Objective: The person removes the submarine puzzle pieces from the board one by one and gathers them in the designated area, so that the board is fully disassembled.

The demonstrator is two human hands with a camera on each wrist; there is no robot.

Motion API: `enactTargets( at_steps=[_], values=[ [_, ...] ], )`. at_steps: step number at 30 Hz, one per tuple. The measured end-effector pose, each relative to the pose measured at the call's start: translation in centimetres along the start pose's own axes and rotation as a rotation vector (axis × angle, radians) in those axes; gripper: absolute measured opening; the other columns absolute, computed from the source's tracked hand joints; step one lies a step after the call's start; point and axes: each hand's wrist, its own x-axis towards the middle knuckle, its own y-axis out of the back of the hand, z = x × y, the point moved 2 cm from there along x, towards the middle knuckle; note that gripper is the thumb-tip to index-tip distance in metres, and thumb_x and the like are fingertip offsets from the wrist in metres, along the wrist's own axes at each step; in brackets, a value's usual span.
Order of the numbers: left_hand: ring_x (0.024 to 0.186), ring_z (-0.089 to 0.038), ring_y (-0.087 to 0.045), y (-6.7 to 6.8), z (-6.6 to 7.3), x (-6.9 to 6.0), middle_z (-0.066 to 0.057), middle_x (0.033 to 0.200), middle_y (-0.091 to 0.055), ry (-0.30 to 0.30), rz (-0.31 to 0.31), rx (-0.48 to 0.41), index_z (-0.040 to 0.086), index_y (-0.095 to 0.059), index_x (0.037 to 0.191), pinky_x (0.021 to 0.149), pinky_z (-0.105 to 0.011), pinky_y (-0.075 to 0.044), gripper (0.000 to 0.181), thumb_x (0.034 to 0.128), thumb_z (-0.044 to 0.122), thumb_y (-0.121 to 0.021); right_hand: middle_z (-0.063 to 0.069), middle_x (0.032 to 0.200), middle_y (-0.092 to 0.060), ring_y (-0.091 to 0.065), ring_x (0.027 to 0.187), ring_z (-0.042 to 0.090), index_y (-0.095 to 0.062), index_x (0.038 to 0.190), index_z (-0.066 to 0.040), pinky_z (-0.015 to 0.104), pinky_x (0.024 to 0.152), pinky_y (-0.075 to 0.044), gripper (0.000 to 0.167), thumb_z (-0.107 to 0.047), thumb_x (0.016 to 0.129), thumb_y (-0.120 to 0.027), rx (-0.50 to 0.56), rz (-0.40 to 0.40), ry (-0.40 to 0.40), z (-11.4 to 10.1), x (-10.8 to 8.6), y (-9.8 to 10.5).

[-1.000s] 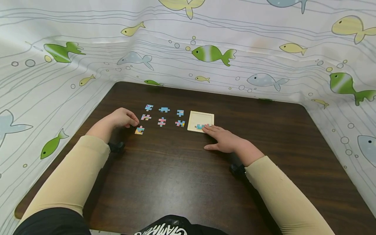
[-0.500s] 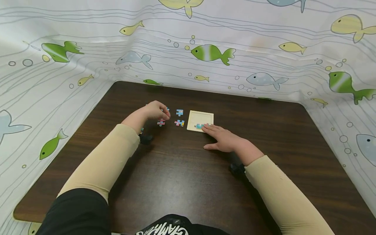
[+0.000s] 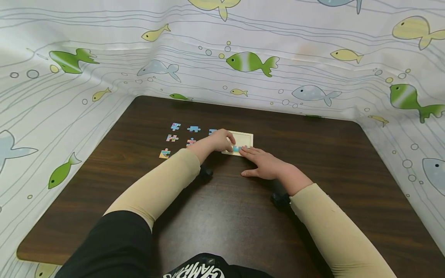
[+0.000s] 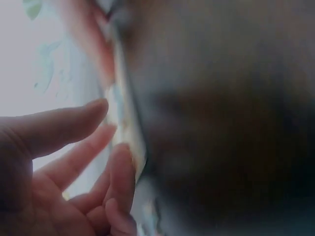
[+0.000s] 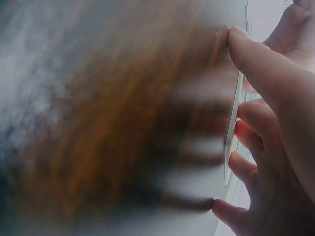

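The square, light wooden puzzle tray point(image 3: 245, 136) lies flat on the table, with blue jigsaw pieces point(image 3: 237, 149) along its near side. My left hand point(image 3: 219, 140) is over the tray's left edge, its fingers bent loosely. In the left wrist view, thumb point(image 4: 83, 120) and fingers stand apart, and no piece shows between them. My right hand point(image 3: 263, 164) lies with fingers spread on the tray's near right corner, covering part of the pieces there. Its fingertips touch the tray edge in the right wrist view. Whether the left fingertips touch the tray is unclear.
Left of the tray lie several loose jigsaw pieces, among them a blue one point(image 3: 194, 129), a pink one point(image 3: 172, 138) and a yellow-orange one point(image 3: 165, 153). My left forearm partly hides others. A fish-patterned white sheet point(image 3: 208, 85) hangs behind the dark wooden table point(image 3: 313, 154).
My left hand has swept rightward from beside the yellow-orange piece, over the loose pieces, to the tray's left edge. The right hand has stayed in place.
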Motion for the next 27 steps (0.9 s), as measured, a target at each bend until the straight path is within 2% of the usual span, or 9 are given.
enactTargets(
  at_steps=[3,9,12,16,22,27],
  values=[
    [0.088,-0.023,-0.054,-0.8,0.7,0.2,-0.009,0.122,-0.059,0.015,0.012,0.038,0.009,-0.065,0.111,0.074,-0.034,-0.046,0.025,0.0875,0.014,-0.074,0.007,0.164,-0.013,-0.009,0.149,0.032,-0.020,0.159,-0.015,0.054,0.114,-0.017,0.086,-0.051,0.094,-0.062,0.007,0.000,-0.004,0.0,0.0,0.0],
    [0.087,-0.025,-0.055,-1.3,1.5,-0.1,-0.009,0.111,-0.061,0.033,0.043,0.096,0.010,-0.062,0.102,0.072,-0.035,-0.046,0.019,0.0886,0.015,-0.074,0.007,0.164,-0.013,-0.009,0.149,0.031,-0.019,0.159,-0.016,0.053,0.114,-0.017,0.086,-0.051,0.094,-0.063,0.023,-0.001,-0.005,0.1,-0.1,0.0],
    [0.087,-0.024,-0.054,-1.3,1.6,-0.1,-0.011,0.122,-0.059,0.034,0.045,0.117,0.011,-0.062,0.101,0.071,-0.034,-0.045,0.018,0.0892,0.016,-0.074,0.008,0.164,-0.013,-0.009,0.149,0.031,-0.020,0.158,-0.013,0.052,0.115,-0.017,0.086,-0.048,0.094,-0.065,0.047,0.001,0.008,0.2,-0.2,0.1],
    [0.085,-0.024,-0.054,-1.4,1.6,-0.1,-0.012,0.126,-0.058,0.031,0.047,0.126,0.012,-0.061,0.101,0.070,-0.033,-0.044,0.018,0.0896,0.017,-0.074,0.009,0.163,-0.013,-0.009,0.149,0.030,-0.023,0.157,-0.011,0.051,0.115,-0.018,0.086,-0.044,0.092,-0.068,0.096,0.004,0.012,0.4,-0.4,0.2],
    [0.081,-0.023,-0.054,-1.5,1.4,0.1,-0.008,0.114,-0.059,0.017,0.054,0.110,0.011,-0.061,0.100,0.068,-0.033,-0.044,0.019,0.0883,0.017,-0.076,0.009,0.164,-0.010,-0.011,0.148,0.030,-0.020,0.158,-0.009,0.051,0.114,-0.020,0.091,-0.044,0.090,-0.071,0.150,0.003,-0.024,0.6,-0.7,0.3],
    [0.079,-0.023,-0.053,-1.4,1.3,0.0,-0.007,0.102,-0.062,0.022,0.050,0.106,0.011,-0.061,0.101,0.068,-0.033,-0.044,0.020,0.0881,0.017,-0.075,0.009,0.164,-0.008,-0.011,0.148,0.029,-0.017,0.158,-0.009,0.050,0.114,-0.020,0.092,-0.045,0.091,-0.070,0.141,-0.002,-0.028,0.7,-0.6,0.3]
  ],
)
